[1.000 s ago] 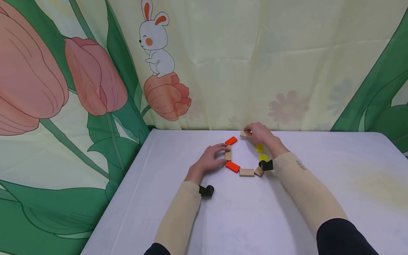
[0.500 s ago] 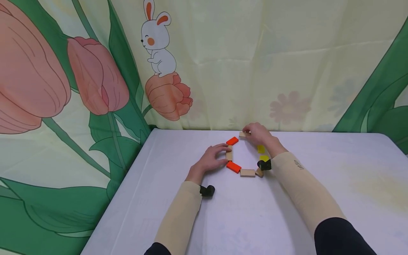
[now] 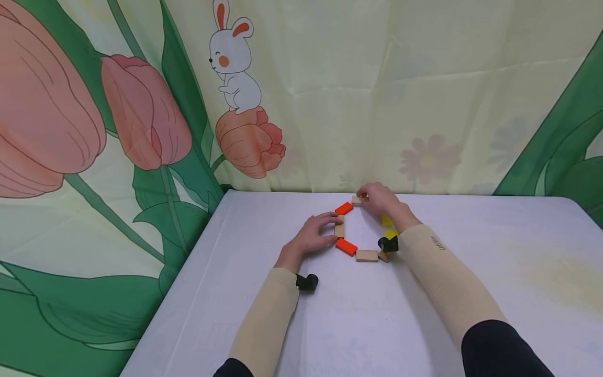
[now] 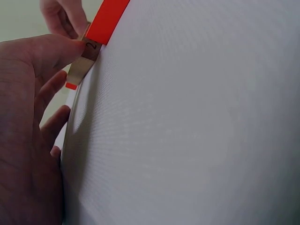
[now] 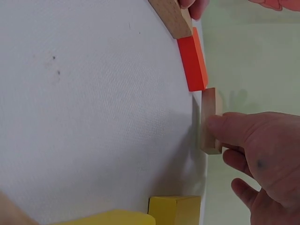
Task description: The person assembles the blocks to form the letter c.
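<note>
Wooden blocks form a ring near the far side of the table. My right hand (image 3: 378, 199) pinches a plain wooden block (image 5: 211, 122) between thumb and fingers at the ring's far edge. One end of that block lies against or very close to a red block (image 5: 192, 63). On the ring's left side, my left hand (image 3: 311, 234) holds another plain wooden block (image 3: 339, 229) by its ends, thumb near and fingertips far. A second red block (image 3: 346, 247) adjoins it on the near side. Part of the held block is hidden by the left thumb in the left wrist view.
Two yellow blocks (image 5: 176, 210) stand on the ring's right, partly behind my right wrist. A plain block (image 3: 367, 256) and a smaller angled one (image 3: 383, 256) make the near side. The white-covered table (image 3: 348, 324) ends at a printed curtain (image 3: 330, 104).
My right hand has slid its wooden block slightly left, closing the gap to the far red block. My left hand stays in place on its block.
</note>
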A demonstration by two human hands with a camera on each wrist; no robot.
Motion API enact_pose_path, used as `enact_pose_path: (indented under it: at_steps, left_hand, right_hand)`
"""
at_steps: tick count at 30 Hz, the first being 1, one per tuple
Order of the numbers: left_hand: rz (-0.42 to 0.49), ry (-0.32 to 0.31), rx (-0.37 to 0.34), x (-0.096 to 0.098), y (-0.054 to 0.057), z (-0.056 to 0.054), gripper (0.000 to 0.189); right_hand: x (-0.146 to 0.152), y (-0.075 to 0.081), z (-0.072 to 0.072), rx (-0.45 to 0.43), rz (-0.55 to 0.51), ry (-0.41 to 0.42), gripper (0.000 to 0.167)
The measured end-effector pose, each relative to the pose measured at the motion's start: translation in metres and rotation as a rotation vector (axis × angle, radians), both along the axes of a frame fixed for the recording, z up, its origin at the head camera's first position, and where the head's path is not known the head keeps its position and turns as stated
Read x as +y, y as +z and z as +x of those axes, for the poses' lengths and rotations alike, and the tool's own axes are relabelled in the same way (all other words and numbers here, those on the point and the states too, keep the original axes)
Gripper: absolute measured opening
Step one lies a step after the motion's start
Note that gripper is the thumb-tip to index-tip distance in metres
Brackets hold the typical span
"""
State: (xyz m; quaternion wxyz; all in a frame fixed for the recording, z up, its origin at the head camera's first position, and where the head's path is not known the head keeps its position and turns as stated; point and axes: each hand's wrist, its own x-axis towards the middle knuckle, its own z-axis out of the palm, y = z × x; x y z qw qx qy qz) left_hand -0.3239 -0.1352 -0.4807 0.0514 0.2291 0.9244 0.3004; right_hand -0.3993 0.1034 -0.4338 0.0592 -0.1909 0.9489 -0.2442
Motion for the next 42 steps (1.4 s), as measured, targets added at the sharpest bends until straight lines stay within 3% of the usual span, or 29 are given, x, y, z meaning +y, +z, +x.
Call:
enact_pose_path:
  at_steps: [32,42]
  left_hand:
    - [0.009,-0.002,0.005,0.0006,0.0010,0.0015,0.047]
    - [-0.001,0.002,0.004,0.0012,0.0004,0.0015,0.047]
  right_hand:
    - [-0.0039,-0.0092,-0.0045,-0.008,0.034,-0.008,0.033]
    - [0.0021,0.0002,-0.0001,-0.056,0.016,-0.011,0.036]
